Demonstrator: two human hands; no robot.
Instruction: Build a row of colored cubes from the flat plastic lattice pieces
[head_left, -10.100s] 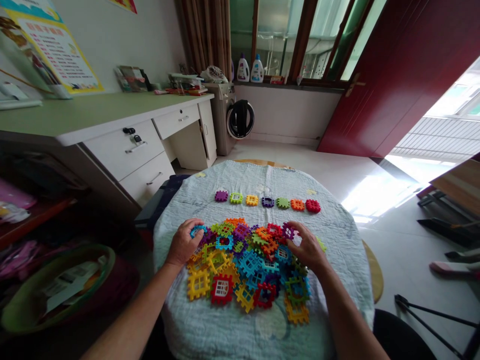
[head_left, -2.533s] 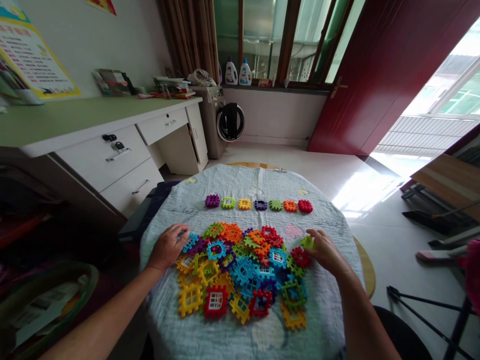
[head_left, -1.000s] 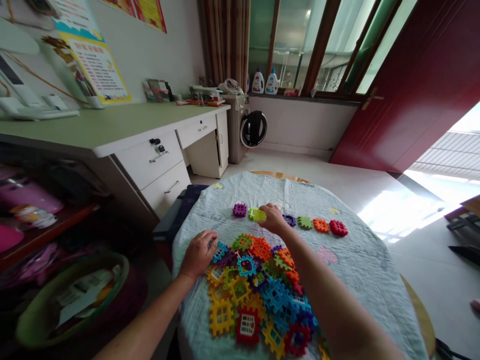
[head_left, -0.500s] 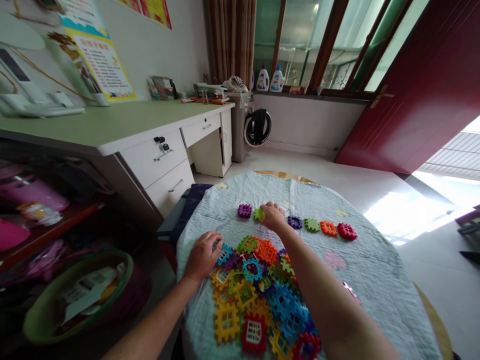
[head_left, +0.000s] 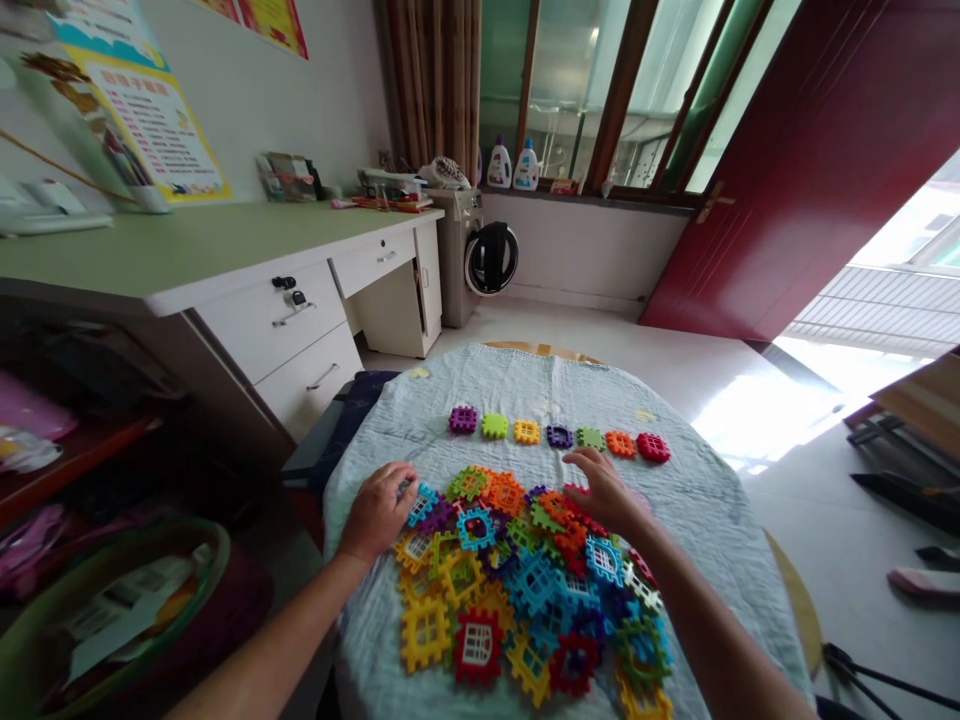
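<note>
Notched square blocks [head_left: 536, 583], many with window-like lattices, lie in a mixed-colour pile on the cloth-covered tabletop [head_left: 724, 520]. Beyond, a row [head_left: 526, 432] runs purple, lime, yellow, dark purple, green, orange, red. The right hand [head_left: 606, 492] has its grip apart over the pile; the left hand [head_left: 380, 512] curls beside a blue block [head_left: 422, 505], its hold unclear. The poster [head_left: 154, 125] bears characters, and the bottles [head_left: 526, 167] labels, too blurred to read.

Left hand [head_left: 381, 508] left of center, back up, fingers curled; left forearm [head_left: 281, 625] rises from bottom edge. Right hand [head_left: 606, 488] right of center, fingers loosely extended left; right forearm [head_left: 709, 610] from lower right.
</note>
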